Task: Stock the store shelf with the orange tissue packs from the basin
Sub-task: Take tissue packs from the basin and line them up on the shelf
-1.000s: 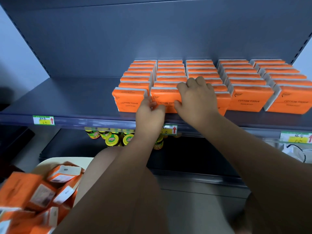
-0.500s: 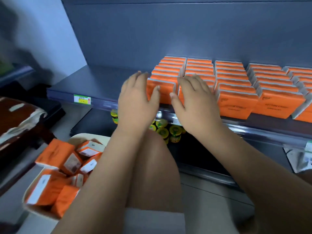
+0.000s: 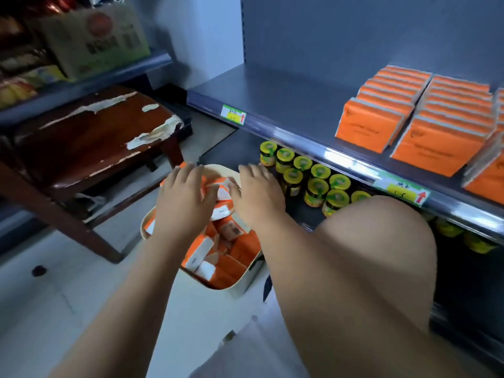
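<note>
Down from the shelf (image 3: 286,105), my left hand (image 3: 185,199) and right hand (image 3: 256,196) now hover spread and empty over the orange tissue packs (image 3: 231,257) in the centre-frame basin (image 3: 234,285); jumbled packs may slip.

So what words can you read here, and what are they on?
Nothing reads clearly.
Left price tag and right price tag: handwriting blurred, a red up arrow on each.
Tissue packs: dark print, too blurred.
Cardboard box: large characters, blurred.
Jars: labels too small.
</note>
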Available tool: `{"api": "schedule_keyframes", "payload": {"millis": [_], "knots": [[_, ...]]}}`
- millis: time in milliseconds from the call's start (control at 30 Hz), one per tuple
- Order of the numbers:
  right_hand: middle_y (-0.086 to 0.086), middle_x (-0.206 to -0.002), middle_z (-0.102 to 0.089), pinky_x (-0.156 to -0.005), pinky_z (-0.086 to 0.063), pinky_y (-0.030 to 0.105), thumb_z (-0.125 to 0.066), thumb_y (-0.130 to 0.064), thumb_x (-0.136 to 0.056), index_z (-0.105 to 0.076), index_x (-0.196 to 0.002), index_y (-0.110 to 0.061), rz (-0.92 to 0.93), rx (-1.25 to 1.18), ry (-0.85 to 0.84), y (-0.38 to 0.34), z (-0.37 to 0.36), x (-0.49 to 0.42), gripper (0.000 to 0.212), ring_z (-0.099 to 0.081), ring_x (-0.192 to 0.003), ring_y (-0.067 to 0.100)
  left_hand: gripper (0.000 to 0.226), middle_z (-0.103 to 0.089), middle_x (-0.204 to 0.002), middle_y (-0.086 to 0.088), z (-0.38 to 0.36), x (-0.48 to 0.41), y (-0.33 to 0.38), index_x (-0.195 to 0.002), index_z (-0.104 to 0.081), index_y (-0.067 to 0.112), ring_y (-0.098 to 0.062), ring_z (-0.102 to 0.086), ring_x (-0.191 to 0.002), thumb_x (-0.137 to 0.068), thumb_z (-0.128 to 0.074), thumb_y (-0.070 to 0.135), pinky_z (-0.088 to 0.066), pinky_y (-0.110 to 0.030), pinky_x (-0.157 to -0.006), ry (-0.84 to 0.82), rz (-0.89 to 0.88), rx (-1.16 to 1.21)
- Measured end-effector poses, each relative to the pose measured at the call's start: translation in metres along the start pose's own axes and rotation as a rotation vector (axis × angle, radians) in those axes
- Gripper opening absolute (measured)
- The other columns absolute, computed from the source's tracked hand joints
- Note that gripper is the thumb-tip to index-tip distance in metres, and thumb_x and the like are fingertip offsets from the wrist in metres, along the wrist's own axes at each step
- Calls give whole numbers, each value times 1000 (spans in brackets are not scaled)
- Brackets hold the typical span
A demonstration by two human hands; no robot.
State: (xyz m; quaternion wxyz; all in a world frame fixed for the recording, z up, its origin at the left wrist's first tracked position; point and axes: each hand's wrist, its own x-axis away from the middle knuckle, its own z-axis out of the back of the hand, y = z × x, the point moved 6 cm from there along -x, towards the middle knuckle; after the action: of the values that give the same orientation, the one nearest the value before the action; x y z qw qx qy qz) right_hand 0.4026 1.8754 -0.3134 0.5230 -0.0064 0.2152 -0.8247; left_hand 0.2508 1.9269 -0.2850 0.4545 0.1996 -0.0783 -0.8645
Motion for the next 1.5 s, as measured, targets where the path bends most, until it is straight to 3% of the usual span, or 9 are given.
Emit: {"api": "schedule_keyframes", "payload": {"millis": [267,500,733,900,1033,1167,1267,1400,1500], "knots": [[10,-138,-57,-104,-40,42,-46,-48,-101,-53,-139,-16,-80,-67,-240,4,-40,-10,50,-46,-133,31,53,-50,-149,-9,-41,11,-52,-142,-50,15,-33,-39,-141,-102,-47,50,-40,-53,-107,-192,219,-110],[9,-144,-53,-101,-44,47,-46,-52,-101,-43,-148,-18,-171,-206,-333,-9,-87,-33,58,-48,-130,33,49,-51,-149,-9,-62,-4,-115,-144,-51,21,-37,-45,-135,-97,-53,38,-42,-54,-108,-254,437,49],[-2,-126,-62,-101,-49,48,-56,-62,-86,-59,-131,-30,-286,-434,-380,-25,-134,-59,56,-58,-121,26,45,-65,-104,-3,-79,-11,-164,-127,-55,22,-23,-60,-90,-83,-69,24,-56,-41,-75,-398,484,74],[-7,-113,-64,-102,-47,47,-59,-58,-86,-57,-124,-35,-278,-470,-337,-45,-155,-88,44,-52,-125,29,23,-56,-80,4,-84,-16,-174,-94,-59,20,-14,-55,-74,-79,-77,20,-37,-26,-54,-415,416,54],[0,-129,-62,-104,-43,52,-58,-66,-77,-56,-127,-32,-277,-279,-294,-60,-162,-101,61,-47,-130,36,22,-56,-80,-4,-85,-16,-180,-84,-59,11,-23,-55,-74,-76,-78,17,-37,-30,-55,-309,375,95],[3,-130,-63,-103,-46,49,-62,-79,-59,-59,-126,-32,-239,-236,-396,-64,-173,-111,82,-53,-128,32,19,-57,-73,-2,-77,-7,-192,-79,-61,14,-18,-53,-68,-75,-80,17,-40,-34,-57,-234,554,285],[-5,-109,-71,-85,-49,30,-80,-58,-68,-71,-112,-30,-298,-389,-483,-54,-170,-108,53,-65,-108,20,27,-50,-67,9,-73,1,-195,-72,-54,24,-14,-48,-65,-78,-80,19,-34,-29,-58,-209,609,371],[-5,-85,-66,-71,-51,30,-83,-36,-74,-65,-89,-23,-450,-633,-454,-39,-157,-105,27,-66,-85,20,21,-68,-86,3,-59,3,-190,-98,-70,21,-21,-64,-84,-79,-79,24,-50,-34,-69,-103,652,366],[-2,-93,-66,-66,-44,27,-82,-27,-81,-62,-106,-18,-540,-739,-330,-30,-130,-100,34,-64,-85,21,20,-71,-91,-4,-49,8,-177,-95,-71,23,-27,-69,-88,-76,-77,24,-59,-46,-77,11,716,568]]}}
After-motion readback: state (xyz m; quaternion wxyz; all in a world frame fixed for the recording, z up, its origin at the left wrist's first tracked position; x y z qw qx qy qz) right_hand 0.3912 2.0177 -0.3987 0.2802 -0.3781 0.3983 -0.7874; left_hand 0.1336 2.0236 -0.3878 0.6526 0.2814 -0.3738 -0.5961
